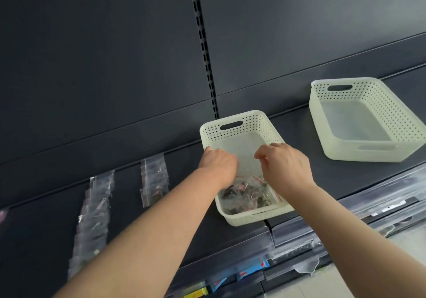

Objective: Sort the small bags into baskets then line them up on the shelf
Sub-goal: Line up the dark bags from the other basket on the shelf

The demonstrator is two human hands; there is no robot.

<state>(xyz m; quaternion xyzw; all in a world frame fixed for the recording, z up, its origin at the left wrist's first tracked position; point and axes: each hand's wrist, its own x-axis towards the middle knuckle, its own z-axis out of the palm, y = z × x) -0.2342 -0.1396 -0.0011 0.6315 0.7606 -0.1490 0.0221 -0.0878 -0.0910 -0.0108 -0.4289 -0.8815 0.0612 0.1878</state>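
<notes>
- small clear bags [247, 195] lie heaped in the near end of the white basket [232, 125], right under both hands, likely dropped there as one sorted kind
- left hand [217, 165] reaches down over the basket's left rim, fingers curled; whether it grips a bag i cannot tell
- right hand [285, 162] hovers over the heap, fingers bent and loosely pinched, nothing clearly held
- left of the hands, two rows of bags [94, 217] [154, 180] lie unsorted on the dark shelf [299, 131]
- right of the hands stands an empty basket [364, 150], probably for another kind
</notes>
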